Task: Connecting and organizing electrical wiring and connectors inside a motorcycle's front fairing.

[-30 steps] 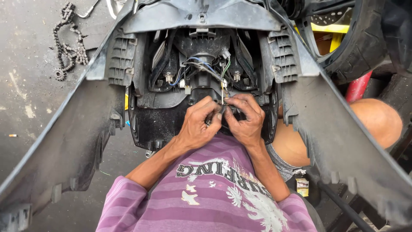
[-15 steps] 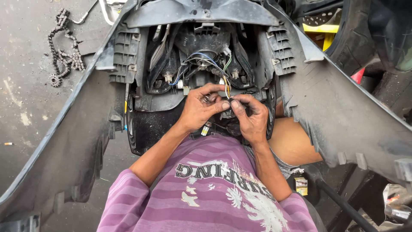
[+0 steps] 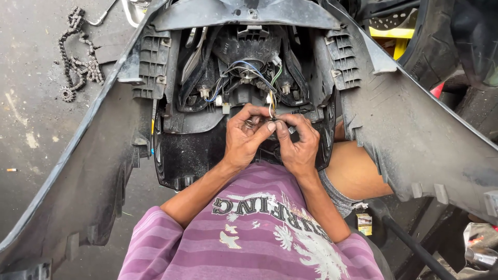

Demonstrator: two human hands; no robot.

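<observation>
1. Far out to the left of both hands, a greasy drive chain (image 3: 78,57) lies in a heap on the concrete floor (image 3: 31,119), well apart from the work.
2. The grey scooter front panel (image 3: 88,176) is propped inside-up across the person's lap, its left wing sweeping down past the left forearm. It looks like thin moulded plastic: bulky but light, and springy at the edges, so I'd judge it best steadied by its thicker ribs.
3. The left hand (image 3: 244,137) is curled, thumb and fingertips pinched on a small metal piece at the end of the wires; what exactly that piece is I cannot tell.
4. Just above both hands, a thin wire bundle (image 3: 249,70) in blue, white, green and yellow loops out from the back of the headlamp housing (image 3: 249,46) and drops to the fingers. The wires look soft and limp, easy to kink or pull off their terminals. To my eye, the safe hold is at the connector end, not mid-strand.
5. The right hand (image 3: 298,140) meets the left, fingertips touching, closed in a pinch on the same wire end between the thumbs.
6. Right of that hand, the panel's other wing (image 3: 415,135) rises past a bare knee (image 3: 358,173), with a black tyre (image 3: 425,46) beyond it.
</observation>
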